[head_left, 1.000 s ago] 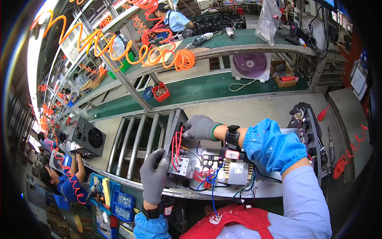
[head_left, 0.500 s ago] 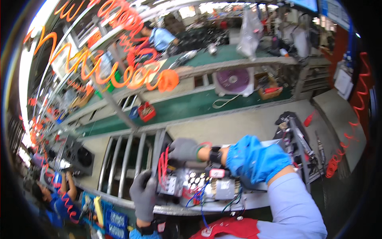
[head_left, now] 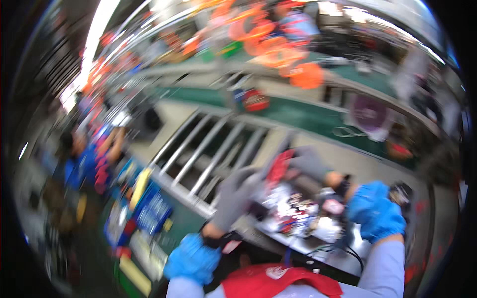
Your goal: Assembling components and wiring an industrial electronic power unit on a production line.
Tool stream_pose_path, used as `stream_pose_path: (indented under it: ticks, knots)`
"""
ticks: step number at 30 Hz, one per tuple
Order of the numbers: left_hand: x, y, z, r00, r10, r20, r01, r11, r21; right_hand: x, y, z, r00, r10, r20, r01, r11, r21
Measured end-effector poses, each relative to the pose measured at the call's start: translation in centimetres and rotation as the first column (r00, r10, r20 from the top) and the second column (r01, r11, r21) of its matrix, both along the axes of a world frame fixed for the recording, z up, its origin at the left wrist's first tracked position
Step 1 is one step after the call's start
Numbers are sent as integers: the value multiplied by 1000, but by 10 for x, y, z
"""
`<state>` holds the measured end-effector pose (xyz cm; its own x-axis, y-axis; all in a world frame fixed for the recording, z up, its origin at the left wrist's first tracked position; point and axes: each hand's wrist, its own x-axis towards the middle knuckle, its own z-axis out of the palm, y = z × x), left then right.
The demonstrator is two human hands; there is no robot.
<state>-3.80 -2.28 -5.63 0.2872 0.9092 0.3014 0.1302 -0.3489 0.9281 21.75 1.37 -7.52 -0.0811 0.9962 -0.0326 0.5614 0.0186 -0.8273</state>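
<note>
Motion smears the head view. A metal tray-like unit holding electrical parts lies in front of me, with a bundle of red wires at its far left. My left hand, in a grey glove, is at the unit's left end, by a dark end piece. Also grey-gloved, my right hand reaches across to the far side, right beside the red wires. Blur hides the fingers' grip on both hands. A dark cylindrical part lies below the right hand. Dark cables trail over the near edge.
Metal rollers are set into the line left of the unit. Blue bins stand at lower left, near a person in blue. Beyond are a green shelf, a red box, a purple round part and orange coiled hoses.
The view has swung left, so the surroundings shift rightward and blur. Both hands stay at the unit, my left at its left end and my right near the red wires.
</note>
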Motion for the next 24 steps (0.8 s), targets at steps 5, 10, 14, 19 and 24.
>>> stream_pose_path:
  ticks: [5,10,14,19,24]
  knots:
    - [-42,8,-47,946,-51,319,98,986,-132,-5,-2,0,917,0,-398,-33,997,-76]
    - [-215,40,-133,737,617,-275,-665,736,-128,-9,1,0,989,-31,-142,42,996,75]
    - [-382,42,-180,223,789,-572,-934,340,105,-12,4,-4,963,-113,-243,120,993,14]
    - [-463,53,-216,72,361,-930,-763,620,182,-12,5,-3,970,-134,-201,129,991,-38]
    - [-483,80,-248,-77,104,-992,-693,709,129,-14,6,1,987,-147,-73,148,989,14]
